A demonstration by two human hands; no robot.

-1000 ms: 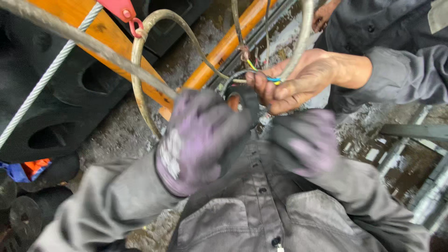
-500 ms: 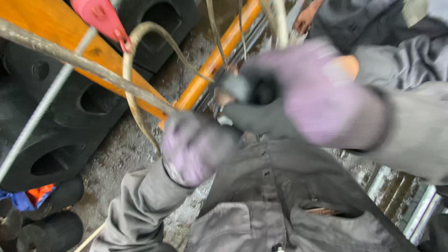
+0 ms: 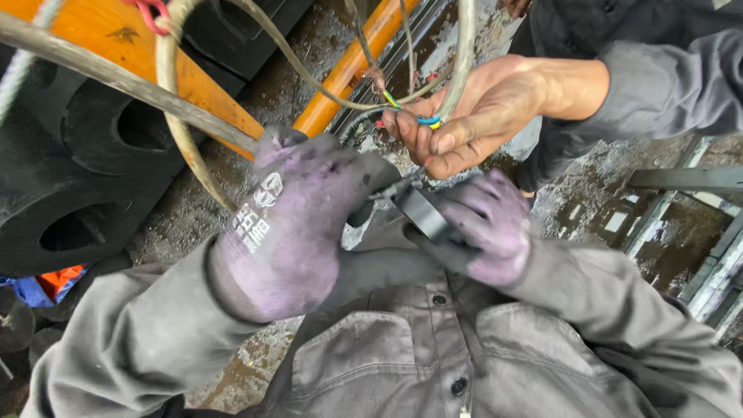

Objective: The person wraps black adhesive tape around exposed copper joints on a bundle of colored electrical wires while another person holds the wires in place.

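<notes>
My left hand [image 3: 286, 224] and my right hand [image 3: 489, 226] both wear purple gloves and meet in front of my grey jacket. Between them is a piece of black tape [image 3: 422, 213]. The right hand grips its lower end and the left hand's fingers pinch its upper end. Just above, another person's bare hand [image 3: 472, 116] holds a grey cable [image 3: 463, 54] whose stripped end shows blue and yellow-green wires [image 3: 422, 120]. The tape lies a little below those wires and is not touching them.
A thick grey cable [image 3: 101, 73] runs diagonally behind my left hand, with a thinner looped cable [image 3: 174, 116] beside it. An orange beam [image 3: 352, 66] and black moulded blocks [image 3: 85, 178] lie on wet, muddy ground. Metal rails [image 3: 712, 271] are at the right.
My right hand, raised close to the camera half a second ago, has dropped down beside the left. The other person's hand with the wires is in plain view again.
</notes>
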